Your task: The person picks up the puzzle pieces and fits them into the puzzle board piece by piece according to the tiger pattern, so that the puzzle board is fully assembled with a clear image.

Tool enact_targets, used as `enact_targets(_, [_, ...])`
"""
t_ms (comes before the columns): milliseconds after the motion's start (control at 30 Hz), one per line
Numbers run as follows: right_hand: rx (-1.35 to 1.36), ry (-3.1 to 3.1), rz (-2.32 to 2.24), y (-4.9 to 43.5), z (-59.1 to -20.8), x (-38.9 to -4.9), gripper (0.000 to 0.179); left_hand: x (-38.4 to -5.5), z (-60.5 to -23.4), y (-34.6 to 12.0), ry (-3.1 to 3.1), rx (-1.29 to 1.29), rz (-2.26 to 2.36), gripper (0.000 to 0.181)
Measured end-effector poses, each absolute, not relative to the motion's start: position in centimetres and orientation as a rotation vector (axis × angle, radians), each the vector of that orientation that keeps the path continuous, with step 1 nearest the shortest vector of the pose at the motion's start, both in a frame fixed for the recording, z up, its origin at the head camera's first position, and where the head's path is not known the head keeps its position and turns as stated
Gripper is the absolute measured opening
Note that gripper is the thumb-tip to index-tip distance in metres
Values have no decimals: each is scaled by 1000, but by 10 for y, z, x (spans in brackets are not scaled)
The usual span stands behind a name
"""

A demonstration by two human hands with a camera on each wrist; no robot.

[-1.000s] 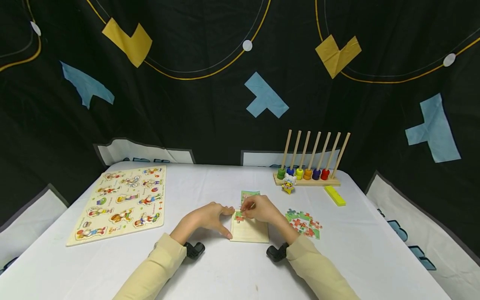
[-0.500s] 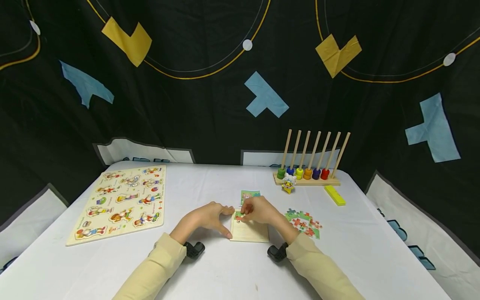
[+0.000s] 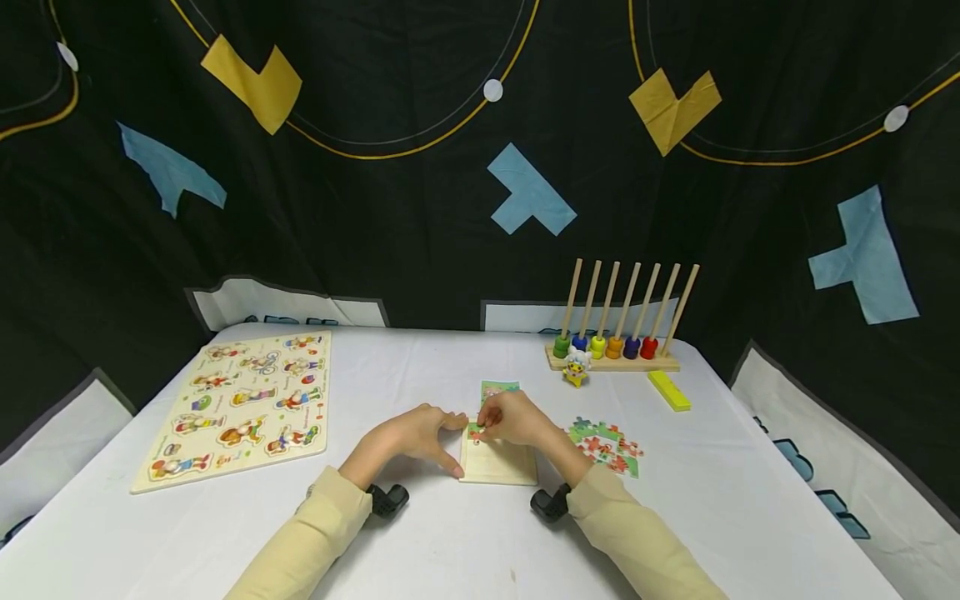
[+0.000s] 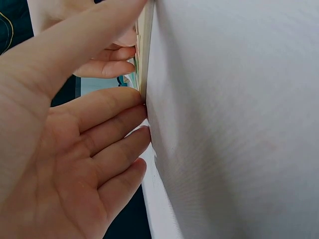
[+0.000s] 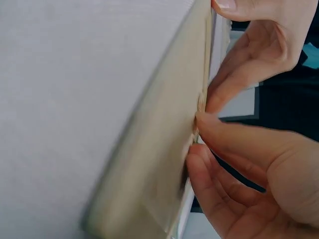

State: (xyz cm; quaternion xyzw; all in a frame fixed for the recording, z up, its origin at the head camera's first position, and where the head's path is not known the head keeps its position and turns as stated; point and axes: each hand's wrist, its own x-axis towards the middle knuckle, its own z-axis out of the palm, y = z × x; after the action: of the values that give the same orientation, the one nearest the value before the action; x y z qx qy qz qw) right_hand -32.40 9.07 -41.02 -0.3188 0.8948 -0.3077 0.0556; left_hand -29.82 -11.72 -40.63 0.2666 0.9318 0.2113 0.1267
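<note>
A small wooden puzzle board [image 3: 498,468] lies on the white table in front of me. My left hand [image 3: 416,435] steadies its left edge, thumb at the near corner and fingertips at the far one. In the left wrist view those fingers [image 4: 117,122] are straight against the edge. My right hand [image 3: 513,419] is over the board's far left part, thumb and index finger pinching a small jigsaw piece [image 5: 196,135], mostly hidden by the fingertips. Green and red jigsaw pieces [image 3: 474,432] show in the board's far left corner, beside the right fingertips.
Loose jigsaw pieces [image 3: 606,448] are heaped right of the board. A picture card [image 3: 498,387] lies behind it. Further right stand a peg rack [image 3: 621,364] with coloured beads, a small figurine [image 3: 576,367] and a yellow block [image 3: 669,391]. A large picture board [image 3: 240,404] occupies the left.
The right fingers have come down and slightly left onto the pieces in the board's far left corner; the piece they hold has become mostly hidden. The left hand keeps its place.
</note>
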Motion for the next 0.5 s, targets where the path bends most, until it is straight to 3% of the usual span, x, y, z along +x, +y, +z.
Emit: enact_targets(500, [-1026,2643,-916,124,-392,-320,30,-298,-406,-117,2719,788,614,87])
